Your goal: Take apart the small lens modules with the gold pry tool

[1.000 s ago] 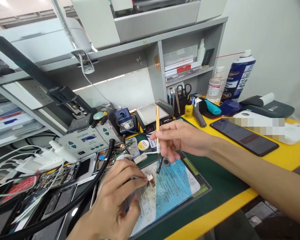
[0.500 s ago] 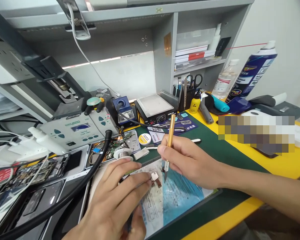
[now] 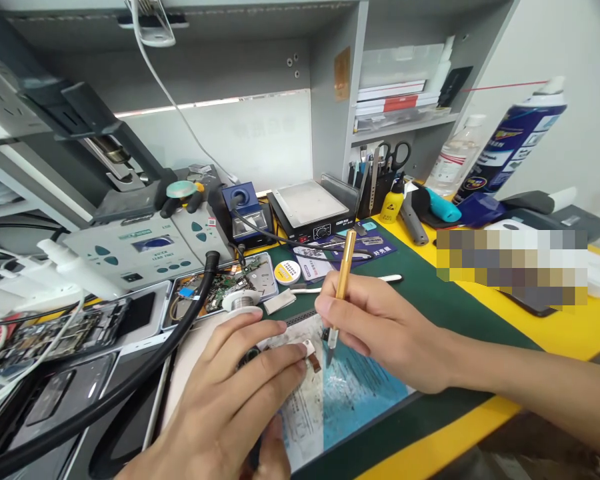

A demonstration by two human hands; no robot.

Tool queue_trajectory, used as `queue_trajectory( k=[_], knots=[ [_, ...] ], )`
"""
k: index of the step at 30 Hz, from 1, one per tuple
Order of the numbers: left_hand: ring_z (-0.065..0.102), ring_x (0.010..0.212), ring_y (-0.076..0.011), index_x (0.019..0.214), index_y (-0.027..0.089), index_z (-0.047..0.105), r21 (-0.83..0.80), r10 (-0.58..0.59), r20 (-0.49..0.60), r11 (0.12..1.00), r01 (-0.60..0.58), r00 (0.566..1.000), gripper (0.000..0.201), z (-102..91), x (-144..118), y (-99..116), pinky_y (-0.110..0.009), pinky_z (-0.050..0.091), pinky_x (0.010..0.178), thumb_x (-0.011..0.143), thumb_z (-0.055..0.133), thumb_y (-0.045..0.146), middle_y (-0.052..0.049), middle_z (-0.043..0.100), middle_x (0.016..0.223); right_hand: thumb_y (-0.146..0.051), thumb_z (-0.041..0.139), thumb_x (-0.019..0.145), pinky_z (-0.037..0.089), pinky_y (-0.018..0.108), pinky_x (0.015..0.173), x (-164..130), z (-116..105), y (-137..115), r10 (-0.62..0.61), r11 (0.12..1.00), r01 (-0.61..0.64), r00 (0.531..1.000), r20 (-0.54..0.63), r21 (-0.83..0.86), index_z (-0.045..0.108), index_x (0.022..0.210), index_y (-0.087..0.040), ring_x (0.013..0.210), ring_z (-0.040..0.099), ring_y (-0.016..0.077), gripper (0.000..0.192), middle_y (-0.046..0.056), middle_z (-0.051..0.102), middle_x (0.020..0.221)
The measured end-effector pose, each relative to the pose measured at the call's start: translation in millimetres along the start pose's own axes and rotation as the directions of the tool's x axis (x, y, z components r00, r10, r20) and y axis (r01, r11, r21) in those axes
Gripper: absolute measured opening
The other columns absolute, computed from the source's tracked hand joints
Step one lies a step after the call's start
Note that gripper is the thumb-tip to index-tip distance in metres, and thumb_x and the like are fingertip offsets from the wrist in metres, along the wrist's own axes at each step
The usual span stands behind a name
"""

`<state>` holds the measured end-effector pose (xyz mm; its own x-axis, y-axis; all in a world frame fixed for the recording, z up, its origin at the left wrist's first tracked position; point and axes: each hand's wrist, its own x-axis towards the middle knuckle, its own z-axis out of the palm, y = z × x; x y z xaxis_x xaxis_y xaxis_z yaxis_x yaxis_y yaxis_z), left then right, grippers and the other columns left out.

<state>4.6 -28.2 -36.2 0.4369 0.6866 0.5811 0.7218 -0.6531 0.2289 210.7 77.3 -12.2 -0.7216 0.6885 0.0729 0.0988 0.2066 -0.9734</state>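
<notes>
head view, close, down over workbench (image 3: 460,313)

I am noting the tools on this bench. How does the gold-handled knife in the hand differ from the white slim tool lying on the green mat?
The gold-handled knife stands nearly upright in the grip of the right hand; the white slim tool lies flat, untouched. The knife is brass-coloured with a dark tip; the other is plain white. Both are thin and pen-shaped.
</notes>
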Motion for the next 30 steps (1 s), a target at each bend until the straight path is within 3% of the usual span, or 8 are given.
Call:
queue_trajectory(
  k=[3,7,11,15,19,25,30],
  knots=[
    [0.056,0.126,-0.0277,0.115,0.018,0.070,-0.011,-0.010,0.025,1.000,0.011,1.000,0.049,-1.0,-0.3,0.1,-0.056,0.043,0.113,0.073,0.051,0.002,-0.004,0.075,0.120,-0.040,0.046,0.105,0.028,0.020,0.044,-0.4,1.8,1.5,0.000,1.000,0.000,1.000,-0.024,0.013,0.043,0.074,-0.019,0.047,0.034,0.0060,0.037,-0.008,0.040,0.055],
    [0.056,0.126,-0.0281,0.116,0.017,0.069,-0.011,-0.001,0.007,1.000,0.001,1.000,0.049,1.4,-2.4,-3.3,-0.056,0.044,0.113,0.072,0.052,0.003,-0.005,0.075,0.120,-0.036,0.052,0.102,0.025,0.020,0.042,0.2,1.1,1.5,-0.010,0.987,0.034,0.988,-0.151,0.158,0.047,0.073,-0.019,0.044,0.032,0.0056,0.034,-0.009,0.038,0.052],
    [0.063,0.118,-0.0304,0.115,0.022,0.071,0.058,0.103,-0.081,0.993,-0.098,0.991,0.050,8.4,-4.8,-12.8,-0.056,0.051,0.106,0.072,0.050,0.008,-0.005,0.078,0.112,-0.030,0.055,0.098,0.023,0.020,0.038,3.4,-4.7,-3.3,-0.004,0.945,0.094,0.961,-0.275,0.314,0.050,0.074,-0.020,0.039,0.029,0.0060,0.026,-0.009,0.038,0.047],
    [0.067,0.113,-0.0298,0.115,0.025,0.072,0.123,0.157,-0.085,0.982,-0.146,0.984,0.050,13.1,-6.1,-22.6,-0.054,0.054,0.104,0.073,0.049,0.009,-0.003,0.078,0.110,-0.031,0.057,0.096,0.022,0.019,0.036,8.5,-11.4,-6.2,-0.009,0.947,0.119,0.937,-0.348,0.297,0.051,0.072,-0.020,0.037,0.030,0.0058,0.027,-0.009,0.038,0.044],
    [0.068,0.113,-0.0281,0.117,0.026,0.071,0.124,0.201,-0.081,0.974,-0.190,0.976,0.050,14.0,-6.2,-28.2,-0.051,0.054,0.106,0.075,0.049,0.009,-0.001,0.078,0.110,-0.034,0.059,0.096,0.024,0.017,0.036,12.7,-17.0,-3.5,-0.065,0.973,0.147,0.915,-0.399,0.179,0.051,0.073,-0.019,0.037,0.035,0.0057,0.028,-0.008,0.044,0.045],
    [0.067,0.113,-0.0302,0.116,0.027,0.072,0.126,0.174,-0.051,0.978,-0.167,0.983,0.048,12.5,-6.0,-26.2,-0.054,0.053,0.106,0.076,0.049,0.012,-0.003,0.078,0.110,-0.046,0.055,0.100,0.035,0.017,0.035,15.9,-23.8,1.4,-0.054,0.994,0.077,0.961,-0.270,0.078,0.057,0.085,-0.018,0.035,0.046,0.0075,0.032,-0.005,0.059,0.051],
    [0.066,0.115,-0.0298,0.115,0.024,0.071,0.108,0.163,-0.033,0.981,-0.159,0.986,0.047,9.0,-3.8,-19.8,-0.054,0.051,0.107,0.075,0.050,0.011,-0.003,0.078,0.110,-0.041,0.056,0.099,0.037,0.019,0.039,12.6,-21.8,-0.4,-0.011,1.000,0.010,0.995,-0.104,-0.011,0.058,0.078,-0.017,0.038,0.047,0.0080,0.033,-0.005,0.055,0.048]
  ],
)
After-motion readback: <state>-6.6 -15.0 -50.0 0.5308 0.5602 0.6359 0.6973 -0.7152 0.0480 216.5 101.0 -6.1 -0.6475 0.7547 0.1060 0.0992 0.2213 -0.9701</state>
